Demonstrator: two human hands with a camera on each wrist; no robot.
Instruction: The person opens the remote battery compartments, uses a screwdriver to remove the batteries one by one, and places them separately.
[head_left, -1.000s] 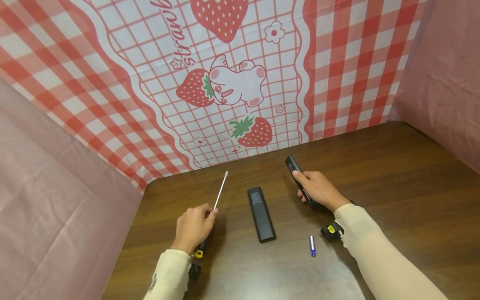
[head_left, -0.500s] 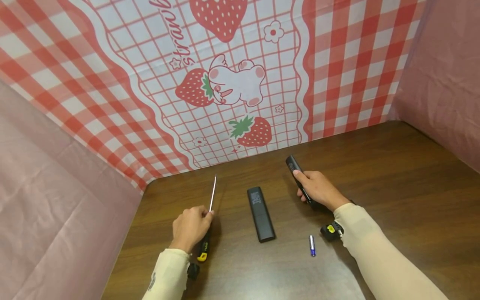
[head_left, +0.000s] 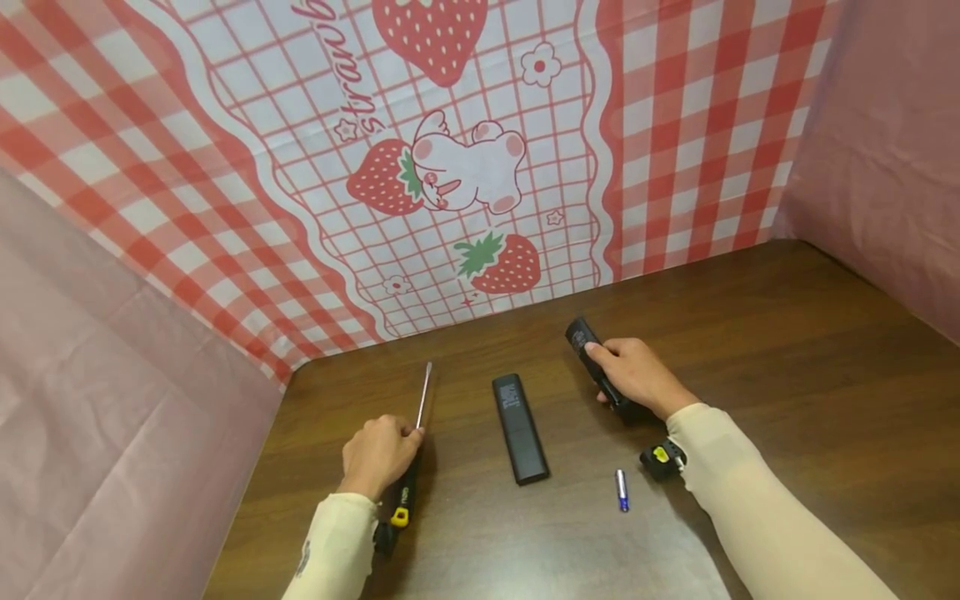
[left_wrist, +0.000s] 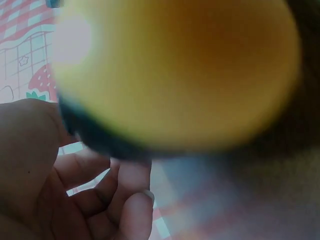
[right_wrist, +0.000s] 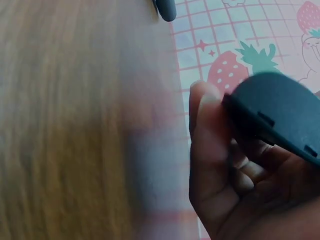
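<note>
In the head view my left hand [head_left: 378, 454] holds a flat-tip screwdriver [head_left: 424, 396], its bare shaft pointing toward the back cloth. The black and yellow handle's yellow end [left_wrist: 175, 75] fills much of the left wrist view, blurred. My right hand [head_left: 633, 375] grips a slim black casing [head_left: 579, 335] with printed text, thumb on top. Small notches show along that casing's edge [right_wrist: 267, 120] in the right wrist view. Between the hands, a similar long black casing [head_left: 521, 429] with a printed label lies on the table. A silver and blue battery [head_left: 622, 490] lies nearer me.
The brown wood-grain table [head_left: 720, 317] meets a hanging strawberry-print checked cloth [head_left: 480, 183] at the back. Pink cloth walls [head_left: 112, 400] stand on both sides. A black wrist camera mount [head_left: 660, 458] sits below the right wrist.
The screwdriver's shaft has swung left and its tip has come lower, with more handle showing below my left hand. The casing in my right hand has rolled, showing more of its printed face.
</note>
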